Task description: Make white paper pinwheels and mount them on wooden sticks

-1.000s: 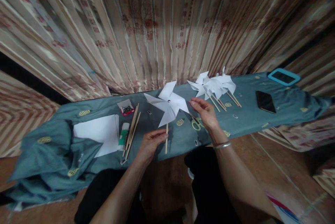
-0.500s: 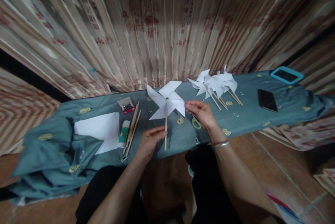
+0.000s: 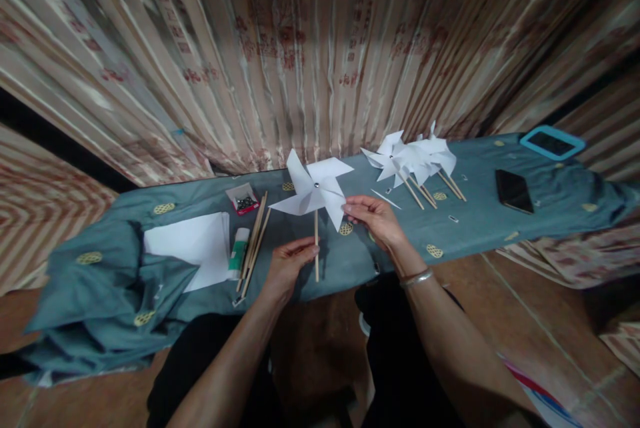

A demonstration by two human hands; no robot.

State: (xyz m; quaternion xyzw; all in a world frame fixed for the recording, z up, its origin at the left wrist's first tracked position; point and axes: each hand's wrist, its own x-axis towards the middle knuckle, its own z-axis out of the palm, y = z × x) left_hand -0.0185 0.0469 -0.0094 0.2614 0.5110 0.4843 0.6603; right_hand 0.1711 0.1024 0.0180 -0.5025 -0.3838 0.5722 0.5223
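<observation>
A white paper pinwheel with a silver pin at its centre stands upright on a thin wooden stick. My left hand is closed around the lower part of the stick, pinching it between thumb and fingers. At the pinwheel's right side, the fingertips of my right hand pinch the edge of one blade. The fingers block part of that blade. A thin white strip lies on the cloth just beyond my right hand.
Left on the cloth-covered table are white paper sheets, a glue stick, loose wooden sticks and a small box of pins. Several finished pinwheels lie right, near a black phone and a blue-framed device.
The pinwheel's blades have turned on the pin. My right hand has shifted slightly left and down along with a blade, and the scissors' handle is now mostly hidden. My left hand keeps its grip.
</observation>
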